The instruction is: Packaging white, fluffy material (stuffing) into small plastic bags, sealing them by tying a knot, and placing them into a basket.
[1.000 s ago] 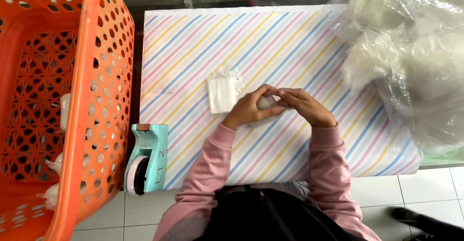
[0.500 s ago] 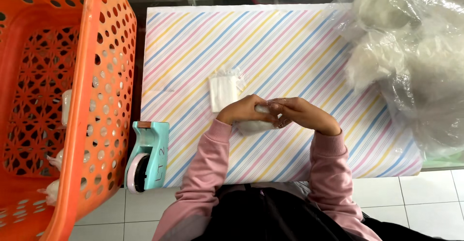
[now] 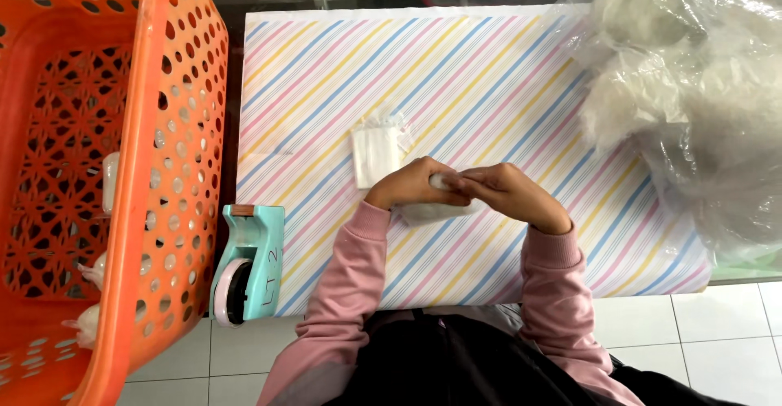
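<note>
Both hands meet over the near middle of the table, fingertips pressed together around a small white soft packet (image 3: pixel 444 184) that shows between them. The left hand (image 3: pixel 411 184), pink sleeve, curls its fingers over the packet's left end, clenched on it. The right hand (image 3: pixel 509 194), also pink-sleeved, pinches the packet's right end from the other side, knuckles up. Part of the same white soft material, or a clear wrapper of it, spills just below the hands (image 3: pixel 436 210) and rests on the surface; cannot tell if it is one piece with the packet. Under the grip lies a striped sheet of pastel diagonal lines in pink, blue and yellow (image 3: pixel 489 88), covering the table top. Just beyond the left hand, nearly touching its knuckles, sits a small flat stack of clear plastic bags with white contents (image 3: pixel 376 149), lying flat on the stripes. Left of the grip and nearer the person, at the sheet's near left corner, stands a teal tape dispenser with a pink roll (image 3: pixel 248 263). Further left, well apart, is a large orange perforated plastic basket (image 3: pixel 155 170), with a few small white wrapped pieces (image 3: pixel 88 324) low inside it. Right of the grip and beyond, a big clear plastic bag stuffed with white fluffy filling (image 3: pixel 692 105) overhangs the table's right edge.
</note>
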